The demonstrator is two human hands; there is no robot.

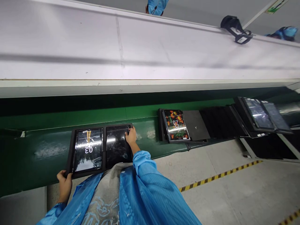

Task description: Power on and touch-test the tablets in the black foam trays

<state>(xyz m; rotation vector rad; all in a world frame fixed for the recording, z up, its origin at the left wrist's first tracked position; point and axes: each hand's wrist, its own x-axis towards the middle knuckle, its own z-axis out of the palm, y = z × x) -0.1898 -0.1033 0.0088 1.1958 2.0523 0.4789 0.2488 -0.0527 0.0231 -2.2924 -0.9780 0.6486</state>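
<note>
A black two-compartment tray (104,156) lies on the green bench close to my body. In its left compartment is a tablet (88,150) with a lit screen and upside-down clock digits; the right compartment holds a dark-screened tablet (118,142) with glare across it. My left hand (64,184) grips the tray's near left corner, thumb on the rim and the other fingers partly hidden. At the far right corner, my right hand (131,137) is closed around the tray's edge, its fingertips reaching over the rim.
Right along the green bench (51,150) lie a tablet with a fruit wallpaper (175,125), a grey panel (195,125), and black trays (220,122). Two more tablets (260,114) top a stack. A white ledge (150,53) spans behind, bearing a black object (236,29). Blue-clad people are partly visible beyond.
</note>
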